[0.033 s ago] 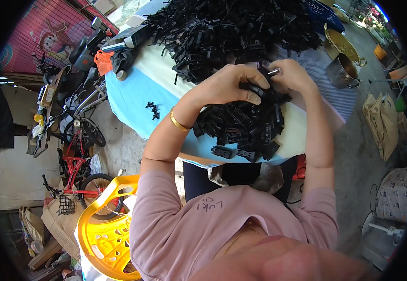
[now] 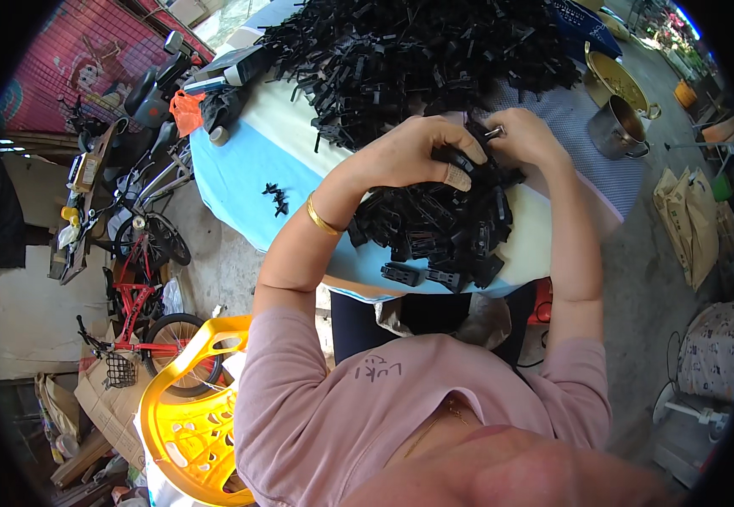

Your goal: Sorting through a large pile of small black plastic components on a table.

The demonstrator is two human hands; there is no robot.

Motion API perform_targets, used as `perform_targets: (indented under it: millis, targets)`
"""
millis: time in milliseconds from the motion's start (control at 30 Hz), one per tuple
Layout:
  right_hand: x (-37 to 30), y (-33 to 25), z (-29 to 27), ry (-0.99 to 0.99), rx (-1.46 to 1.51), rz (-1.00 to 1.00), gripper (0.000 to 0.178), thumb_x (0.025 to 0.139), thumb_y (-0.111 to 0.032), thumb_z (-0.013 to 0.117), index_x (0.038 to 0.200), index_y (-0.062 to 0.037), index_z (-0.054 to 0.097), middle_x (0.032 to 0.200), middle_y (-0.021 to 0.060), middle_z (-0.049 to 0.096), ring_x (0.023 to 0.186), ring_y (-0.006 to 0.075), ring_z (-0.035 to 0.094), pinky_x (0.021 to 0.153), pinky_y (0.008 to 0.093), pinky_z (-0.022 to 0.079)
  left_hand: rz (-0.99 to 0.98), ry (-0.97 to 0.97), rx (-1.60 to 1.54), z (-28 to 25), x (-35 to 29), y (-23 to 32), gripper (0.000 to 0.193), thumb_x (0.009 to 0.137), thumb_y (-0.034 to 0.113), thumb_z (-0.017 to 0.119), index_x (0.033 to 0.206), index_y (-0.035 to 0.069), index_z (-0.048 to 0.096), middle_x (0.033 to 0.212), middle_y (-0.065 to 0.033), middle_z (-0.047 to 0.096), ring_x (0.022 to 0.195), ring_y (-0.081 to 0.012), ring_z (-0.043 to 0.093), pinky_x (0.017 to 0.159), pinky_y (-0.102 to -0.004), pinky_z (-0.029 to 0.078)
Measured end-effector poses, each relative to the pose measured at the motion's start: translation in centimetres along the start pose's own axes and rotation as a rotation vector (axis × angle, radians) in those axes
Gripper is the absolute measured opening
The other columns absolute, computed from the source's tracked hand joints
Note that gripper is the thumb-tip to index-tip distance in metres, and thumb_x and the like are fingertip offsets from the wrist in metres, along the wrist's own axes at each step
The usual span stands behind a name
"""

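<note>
My left hand [image 2: 417,152] is closed round a black plastic part [image 2: 458,160], gripped between fingertips and thumb; tape or a finger cover wraps the thumb tip. Close by on the right, my right hand [image 2: 529,139] is curled round a small silver metal tool [image 2: 494,132], whose shiny end points at the part. Most of that tool is hidden in the fingers. Beneath both hands lies a small heap of black plastic parts [image 2: 422,221], reaching the table's near edge. Beyond them spreads a much larger pile of similar black pieces [image 2: 409,63].
A cloth-covered table [image 2: 227,182] carries several loose black bits [image 2: 275,199] on its left. At the right stand a metal pot [image 2: 618,127] and a gold-coloured pan [image 2: 608,76]. A yellow plastic chair [image 2: 172,431] is at my left, with a red bicycle [image 2: 134,304] beyond.
My right hand and the metal tool have shifted very slightly. My left hand keeps its hold on the black plastic part.
</note>
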State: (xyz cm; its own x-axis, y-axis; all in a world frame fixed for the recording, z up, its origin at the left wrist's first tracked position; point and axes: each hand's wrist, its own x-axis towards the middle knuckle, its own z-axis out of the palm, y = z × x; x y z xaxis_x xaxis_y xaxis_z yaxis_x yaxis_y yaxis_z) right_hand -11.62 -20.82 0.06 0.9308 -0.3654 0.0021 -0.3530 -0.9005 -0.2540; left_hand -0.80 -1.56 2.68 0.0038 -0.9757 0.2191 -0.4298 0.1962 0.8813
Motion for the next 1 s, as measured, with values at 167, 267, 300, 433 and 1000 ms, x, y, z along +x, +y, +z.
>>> perform_targets:
  millis: [167,267,300,433,1000]
  targets:
    - [-0.7,-0.6,-1.2,0.092,0.250,0.001,0.025,0.069,-0.008,0.065,0.094,-0.0056,0.064,0.078,0.0109,0.064,0.069,0.0221,0.062,0.067,0.0306,0.048,-0.072,0.221,-0.302,-1.2,0.3,-1.7,0.030,0.084,0.019,0.059,0.107,-0.001,0.058,0.100,-0.0088,0.061,0.091,-0.0155,0.058,0.081,-0.0275,0.047]
    - [-1.1,-1.9,-1.3,0.362,0.370,-0.122,0.025,0.070,-0.003,0.064,0.095,-0.0062,0.064,0.073,0.0091,0.061,0.065,0.0141,0.061,0.059,0.0245,0.046,-0.174,0.373,-0.359,-1.5,0.7,-2.8,0.042,0.088,0.025,0.054,0.119,-0.003,0.046,0.103,-0.0122,0.059,0.093,-0.0185,0.059,0.084,-0.0292,0.048]
    - [-1.3,-2.5,-1.0,0.504,0.348,-0.267,0.026,0.069,-0.001,0.065,0.094,-0.0063,0.064,0.070,0.0075,0.060,0.061,0.0130,0.059,0.056,0.0239,0.045,-0.182,0.307,-0.552,-1.5,0.7,-3.0,0.043,0.088,0.025,0.053,0.120,-0.004,0.044,0.104,-0.0138,0.058,0.095,-0.0210,0.059,0.086,-0.0312,0.048]
    - [-1.3,-3.9,0.1,0.747,0.308,-0.592,0.029,0.066,0.005,0.065,0.094,-0.0048,0.064,0.068,0.0055,0.056,0.053,0.0154,0.054,0.049,0.0264,0.044,-0.156,0.091,-0.859,-2.0,0.7,-3.7,0.044,0.089,0.024,0.051,0.122,-0.004,0.042,0.104,-0.0173,0.057,0.098,-0.0266,0.059,0.090,-0.0367,0.047]
    - [-1.8,-4.9,0.5,0.481,0.963,-0.308,0.015,0.088,-0.015,0.054,0.093,-0.0028,0.060,0.069,-0.0039,0.052,0.060,0.0013,0.043,0.053,0.0153,0.036,-0.011,0.580,-0.258,-0.3,0.7,-2.0,0.034,0.080,-0.004,0.057,0.113,-0.002,0.052,0.099,-0.0087,0.059,0.086,-0.0146,0.061,0.080,-0.0248,0.048]
